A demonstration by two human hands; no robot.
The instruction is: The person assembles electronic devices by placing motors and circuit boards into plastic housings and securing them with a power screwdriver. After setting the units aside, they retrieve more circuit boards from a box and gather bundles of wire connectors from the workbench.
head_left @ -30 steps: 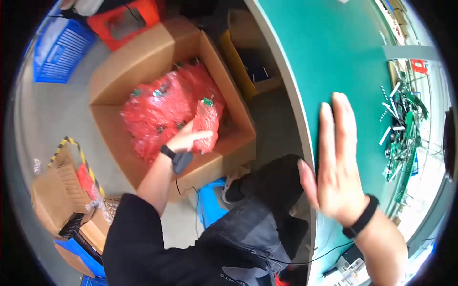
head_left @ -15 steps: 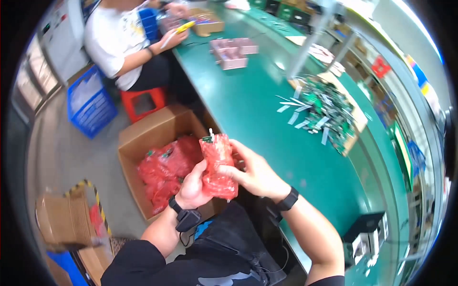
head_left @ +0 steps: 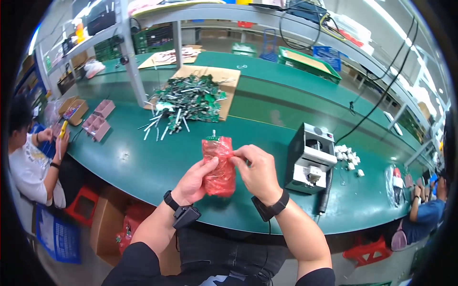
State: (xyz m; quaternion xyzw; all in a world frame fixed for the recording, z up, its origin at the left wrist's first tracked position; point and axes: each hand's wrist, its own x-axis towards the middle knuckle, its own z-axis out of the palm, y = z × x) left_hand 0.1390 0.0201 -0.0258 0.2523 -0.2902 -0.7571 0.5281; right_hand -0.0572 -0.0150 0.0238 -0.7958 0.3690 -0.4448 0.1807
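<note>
A red bubble-wrap bag (head_left: 219, 174) stands upright between my hands above the near edge of the green bench. The end of a green circuit board (head_left: 213, 138) and a short white piece stick out of its top. My left hand (head_left: 191, 183) grips the bag from the left, thumb across its front. At the bag's upper right edge, my right hand (head_left: 259, 170) pinches the red wrap between thumb and fingers. What else the bag holds is hidden by the wrap.
Circuit boards (head_left: 191, 97) are heaped on cardboard beyond my hands. A black and silver machine (head_left: 311, 159) stands to the right, beside small white parts (head_left: 347, 155). Below left sits a cardboard box (head_left: 106, 224) with red bags. People work at both ends of the bench (head_left: 257, 209).
My view has swung right, from the box of red bags to the bench. The bag is still in my hands; my right hand has gone from wrapping its side to pinching its upper edge.
</note>
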